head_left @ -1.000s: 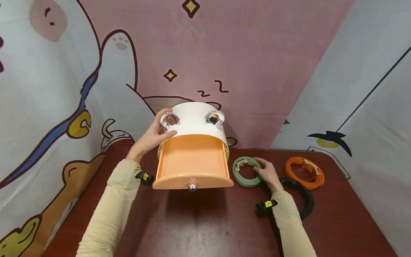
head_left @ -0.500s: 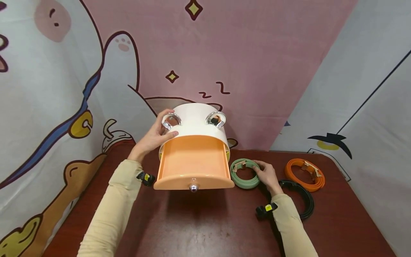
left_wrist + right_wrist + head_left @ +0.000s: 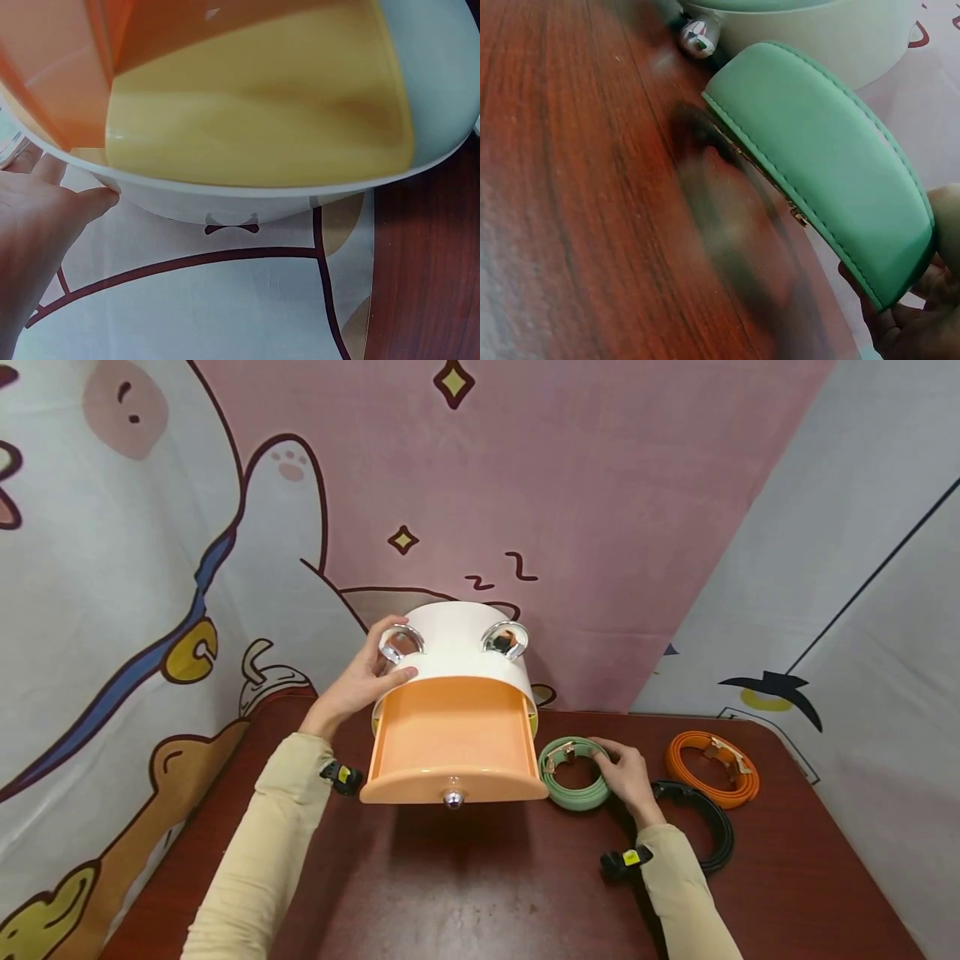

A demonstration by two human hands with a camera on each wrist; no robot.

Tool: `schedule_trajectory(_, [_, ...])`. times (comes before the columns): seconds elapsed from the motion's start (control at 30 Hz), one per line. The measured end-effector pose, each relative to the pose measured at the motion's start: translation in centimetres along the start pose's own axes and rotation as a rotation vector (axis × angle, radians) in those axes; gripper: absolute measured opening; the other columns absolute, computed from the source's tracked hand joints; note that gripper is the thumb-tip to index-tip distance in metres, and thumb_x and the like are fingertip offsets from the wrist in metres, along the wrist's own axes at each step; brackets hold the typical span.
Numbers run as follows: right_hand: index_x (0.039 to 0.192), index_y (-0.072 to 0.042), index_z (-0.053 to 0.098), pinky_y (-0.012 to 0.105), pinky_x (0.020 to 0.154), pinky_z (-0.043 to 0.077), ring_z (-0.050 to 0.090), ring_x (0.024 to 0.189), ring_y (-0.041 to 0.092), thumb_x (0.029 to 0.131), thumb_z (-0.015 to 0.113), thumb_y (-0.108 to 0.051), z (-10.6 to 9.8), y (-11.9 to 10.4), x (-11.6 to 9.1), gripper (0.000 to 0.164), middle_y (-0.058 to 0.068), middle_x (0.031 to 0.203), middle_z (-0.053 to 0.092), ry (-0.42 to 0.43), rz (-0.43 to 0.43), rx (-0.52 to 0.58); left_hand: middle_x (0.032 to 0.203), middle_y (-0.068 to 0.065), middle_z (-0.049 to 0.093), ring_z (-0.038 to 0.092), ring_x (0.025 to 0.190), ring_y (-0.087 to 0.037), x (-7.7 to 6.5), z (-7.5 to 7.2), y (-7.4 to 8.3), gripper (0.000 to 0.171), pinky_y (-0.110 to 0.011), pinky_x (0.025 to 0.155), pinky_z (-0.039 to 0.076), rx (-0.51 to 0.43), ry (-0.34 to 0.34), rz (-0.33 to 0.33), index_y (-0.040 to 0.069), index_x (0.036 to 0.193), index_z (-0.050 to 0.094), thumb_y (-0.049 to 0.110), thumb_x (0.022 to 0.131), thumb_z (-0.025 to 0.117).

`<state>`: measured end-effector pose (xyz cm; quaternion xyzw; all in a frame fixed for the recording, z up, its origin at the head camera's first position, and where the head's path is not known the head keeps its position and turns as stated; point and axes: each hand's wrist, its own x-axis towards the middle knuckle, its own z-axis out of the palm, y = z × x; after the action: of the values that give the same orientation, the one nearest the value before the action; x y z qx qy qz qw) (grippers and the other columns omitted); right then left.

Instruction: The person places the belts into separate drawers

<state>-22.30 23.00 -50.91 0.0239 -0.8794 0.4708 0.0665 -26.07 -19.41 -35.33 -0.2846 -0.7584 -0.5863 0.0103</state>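
Head view: gripping white box (image 3: pixel 453 652) with left hand (image 3: pixel 356 685); with right hand (image 3: pixel 628 777), seemingly pinching springy-looking green belt (image 3: pixel 577 799) by right rim.

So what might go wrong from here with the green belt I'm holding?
The right hand grips the green belt at one side only, so the coil might loosen. The open orange drawer juts out beside it and could get bumped. The right sleeve partly hides the black belt from above and might snag it.
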Motion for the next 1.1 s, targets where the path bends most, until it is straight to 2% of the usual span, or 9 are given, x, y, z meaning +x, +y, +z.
schedule_trajectory(0.1, [0.124, -0.001, 0.064, 0.033, 0.079, 0.046, 0.060, 0.095, 0.027, 0.097, 0.057, -0.009, 0.0, -0.1, -0.2, 0.029, 0.019, 0.119, 0.063, 0.018, 0.012, 0.014, 0.122, -0.019, 0.047, 0.052, 0.088, -0.021, 0.0, 0.0, 0.0, 0.076, -0.026, 0.067, 0.046, -0.010, 0.001, -0.003, 0.015, 0.149, 0.018, -0.008, 0.091, 0.060])
schedule_trajectory(0.27, [0.122, -0.002, 0.066, 0.019, 0.069, 0.044, 0.060, 0.089, 0.026, 0.096, 0.058, -0.010, -0.2, -0.2, -0.6, 0.028, 0.018, 0.116, 0.065, 0.058, 0.015, 0.050, 0.122, -0.021, 0.046, 0.053, 0.097, -0.023, -0.1, 0.1, -0.1, 0.075, -0.027, 0.076, 0.046, -0.017, 0.009, 0.012, 0.019, 0.148, 0.020, -0.003, 0.091, 0.063])
schedule_trajectory(0.43, [0.123, -0.001, 0.065, 0.018, 0.068, 0.045, 0.060, 0.093, 0.027, 0.097, 0.058, -0.012, -0.3, -0.4, -0.9, 0.029, 0.018, 0.117, 0.065, 0.068, 0.017, 0.078, 0.122, -0.021, 0.046, 0.052, 0.103, -0.024, -0.3, 0.0, 0.0, 0.074, -0.029, 0.080, 0.046, -0.012, 0.006, 0.020, 0.020, 0.148, 0.021, 0.001, 0.091, 0.064])
schedule_trajectory(0.6, [0.123, -0.001, 0.065, 0.017, 0.069, 0.045, 0.060, 0.096, 0.028, 0.097, 0.057, -0.012, -0.5, -0.2, -1.1, 0.029, 0.019, 0.117, 0.064, 0.071, 0.019, 0.087, 0.120, -0.017, 0.047, 0.053, 0.097, -0.021, -0.2, 0.0, 0.3, 0.073, -0.027, 0.075, 0.045, -0.003, 0.005, 0.022, 0.018, 0.148, 0.021, -0.002, 0.091, 0.062])
schedule_trajectory(0.73, [0.123, -0.001, 0.065, 0.015, 0.071, 0.045, 0.060, 0.099, 0.025, 0.097, 0.058, -0.012, -0.6, -0.1, -1.3, 0.029, 0.019, 0.117, 0.065, 0.078, 0.015, 0.087, 0.119, -0.022, 0.047, 0.053, 0.093, -0.021, -0.2, 0.1, 0.2, 0.073, -0.026, 0.071, 0.046, -0.011, 0.006, 0.032, 0.014, 0.148, 0.020, -0.004, 0.091, 0.062])
schedule_trajectory(0.77, [0.123, -0.001, 0.065, 0.015, 0.071, 0.045, 0.061, 0.098, 0.025, 0.097, 0.058, -0.012, -0.7, -0.1, -1.4, 0.029, 0.019, 0.117, 0.065, 0.078, 0.015, 0.088, 0.119, -0.022, 0.046, 0.054, 0.093, -0.021, -0.1, 0.0, -0.2, 0.073, -0.026, 0.071, 0.046, -0.012, 0.005, 0.038, 0.016, 0.148, 0.021, -0.003, 0.091, 0.063])
schedule_trajectory(0.9, [0.123, -0.002, 0.065, 0.017, 0.067, 0.045, 0.061, 0.086, 0.021, 0.097, 0.058, -0.012, -0.9, -0.4, -1.6, 0.029, 0.018, 0.116, 0.065, 0.086, 0.014, 0.090, 0.119, -0.023, 0.046, 0.054, 0.090, -0.021, -0.1, 0.0, -0.2, 0.073, -0.027, 0.069, 0.045, -0.010, 0.007, 0.032, 0.017, 0.148, 0.022, -0.002, 0.091, 0.063])
schedule_trajectory(1.03, [0.122, -0.001, 0.065, 0.017, 0.066, 0.045, 0.061, 0.087, 0.018, 0.097, 0.058, -0.012, -1.2, -0.8, -1.8, 0.028, 0.020, 0.115, 0.065, 0.096, 0.002, 0.105, 0.119, -0.023, 0.046, 0.054, 0.091, -0.022, 0.0, 0.0, -0.3, 0.073, -0.027, 0.071, 0.046, -0.015, 0.006, 0.029, 0.018, 0.147, 0.022, -0.003, 0.091, 0.063])
schedule_trajectory(1.1, [0.122, 0.000, 0.065, 0.017, 0.062, 0.045, 0.061, 0.082, 0.017, 0.097, 0.058, -0.011, -1.4, -1.0, -1.8, 0.028, 0.021, 0.113, 0.065, 0.100, -0.004, 0.120, 0.120, -0.023, 0.047, 0.054, 0.093, -0.022, 0.0, -0.1, -0.2, 0.072, -0.027, 0.072, 0.046, -0.013, 0.005, 0.029, 0.018, 0.148, 0.022, -0.003, 0.091, 0.062])
